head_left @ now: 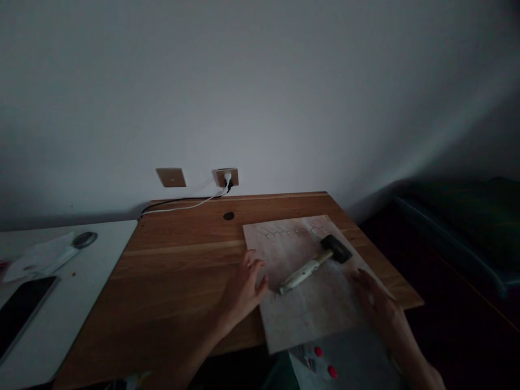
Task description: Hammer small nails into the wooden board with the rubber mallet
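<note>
A wooden board lies on the desk, jutting past its front edge. On it rests a hammer with a dark head and a worn, whitish handle. Several thin nails stand in a row near the board's far edge. My left hand is at the board's left edge, fingers apart and slightly bent, with nothing in them. Over by the right edge, my right hand has its fingers loosely extended. Whether either hand touches the board is hard to tell in the dim light.
The brown desk stands against the wall. A white table adjoins it at left, with a phone and a roll of tape. Cables run from a wall socket. Red round things lie below the board.
</note>
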`<state>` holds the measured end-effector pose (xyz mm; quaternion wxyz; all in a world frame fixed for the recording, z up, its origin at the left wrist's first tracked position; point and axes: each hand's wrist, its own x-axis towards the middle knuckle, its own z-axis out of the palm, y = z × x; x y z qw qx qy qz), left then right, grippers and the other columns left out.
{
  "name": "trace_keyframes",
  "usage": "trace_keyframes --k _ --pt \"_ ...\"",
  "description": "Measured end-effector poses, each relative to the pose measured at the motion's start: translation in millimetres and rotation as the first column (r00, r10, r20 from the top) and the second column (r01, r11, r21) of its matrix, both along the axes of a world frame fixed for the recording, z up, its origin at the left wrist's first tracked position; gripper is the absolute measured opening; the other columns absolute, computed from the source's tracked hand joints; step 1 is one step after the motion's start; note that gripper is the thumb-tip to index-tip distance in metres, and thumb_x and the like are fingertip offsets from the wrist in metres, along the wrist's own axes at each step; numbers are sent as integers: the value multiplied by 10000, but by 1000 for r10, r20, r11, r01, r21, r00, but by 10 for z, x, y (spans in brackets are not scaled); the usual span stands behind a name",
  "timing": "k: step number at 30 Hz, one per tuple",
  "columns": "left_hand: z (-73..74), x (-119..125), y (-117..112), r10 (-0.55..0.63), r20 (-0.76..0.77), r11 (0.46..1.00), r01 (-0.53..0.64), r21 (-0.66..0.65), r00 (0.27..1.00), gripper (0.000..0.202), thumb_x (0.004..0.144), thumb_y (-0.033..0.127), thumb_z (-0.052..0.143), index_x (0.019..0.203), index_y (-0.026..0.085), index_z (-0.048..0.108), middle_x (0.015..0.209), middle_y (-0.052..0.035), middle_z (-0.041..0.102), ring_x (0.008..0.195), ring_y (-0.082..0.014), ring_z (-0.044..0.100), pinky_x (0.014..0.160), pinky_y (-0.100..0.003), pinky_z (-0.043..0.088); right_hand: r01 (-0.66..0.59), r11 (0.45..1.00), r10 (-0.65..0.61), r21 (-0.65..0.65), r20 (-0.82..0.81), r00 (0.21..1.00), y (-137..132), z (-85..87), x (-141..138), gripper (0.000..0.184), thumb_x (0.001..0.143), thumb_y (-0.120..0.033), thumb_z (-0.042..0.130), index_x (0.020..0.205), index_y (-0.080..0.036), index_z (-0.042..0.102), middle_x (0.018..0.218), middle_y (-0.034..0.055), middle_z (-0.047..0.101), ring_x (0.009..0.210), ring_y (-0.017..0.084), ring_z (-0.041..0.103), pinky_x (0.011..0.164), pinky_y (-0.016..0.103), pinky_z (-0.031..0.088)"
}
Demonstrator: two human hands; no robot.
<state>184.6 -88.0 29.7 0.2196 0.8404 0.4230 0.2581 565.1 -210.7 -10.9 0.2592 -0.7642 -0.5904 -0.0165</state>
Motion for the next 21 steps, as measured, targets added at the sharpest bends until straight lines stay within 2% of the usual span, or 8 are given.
trace_keyframes --k 3,5,9,12,15,17,19,21 --pt "64 409 106 -146 -54 989 144 -37 988 280 924 298 634 1182 189 626 1517 -203 462 1128 -317 693 974 -505 590 122 992 -122 16 12 992 186 79 417 466 892 -477 448 1193 -190 657 1138 186 799 993 330 784 894 469 612" --pt "71 504 169 -207 -33 977 204 -63 978 288 938 327 639 1190 188 627 1506 -196 483 1135 -306 695 994 -483 584 151 988 -152 23 29 988 245 125 544 443 877 -455 439 1154 -195 666 1073 189 811 913 340 792 838 476 611" --pt "-16 394 209 -236 31 972 236 -8 971 337 976 349 609 1286 219 585 1461 -155 550 1280 -293 620 1087 -478 529 158 987 -160 30 44 986 255 170 559 401 862 -410 448 1108 -201 685 1001 168 816 879 335 789 811 452 600" --pt "-99 186 144 -224 -75 970 230 84 972 359 1006 369 579 1329 212 581 1483 -154 551 1397 -314 523 1150 -520 467 184 980 -188 72 52 981 231 182 451 431 870 -431 448 1107 -173 700 1013 191 799 876 355 770 790 472 589" --pt "-144 -109 76 -182 -242 954 231 191 953 450 1026 462 546 1377 182 587 1558 -172 495 1485 -358 417 1208 -581 378 250 951 -263 183 52 963 201 200 160 503 930 -471 412 1167 -126 692 1130 242 746 978 382 733 828 512 568" --pt "-160 -352 60 -113 -308 946 197 258 945 547 1024 547 513 1440 195 558 1607 -167 448 1528 -379 344 1242 -637 287 244 933 -263 265 37 964 184 232 -217 494 985 -474 391 1150 -125 698 1057 222 740 948 353 730 824 488 571" --pt "-172 -613 65 -1 -350 950 110 292 937 646 1012 624 477 1512 214 504 1640 -172 405 1543 -410 303 1238 -701 222 1 946 2 325 -7 1000 185 290 -749 359 1010 -424 474 1088 -171 716 938 150 751 839 290 738 774 417 593" --pt "-174 -861 74 116 -384 953 5 302 916 688 1007 659 448 1535 221 489 1640 -187 401 1536 -451 297 1211 -755 194 -339 908 357 245 -32 934 226 366 -1366 284 1041 -319 466 1134 -227 718 1017 113 761 927 254 742 823 384 610"
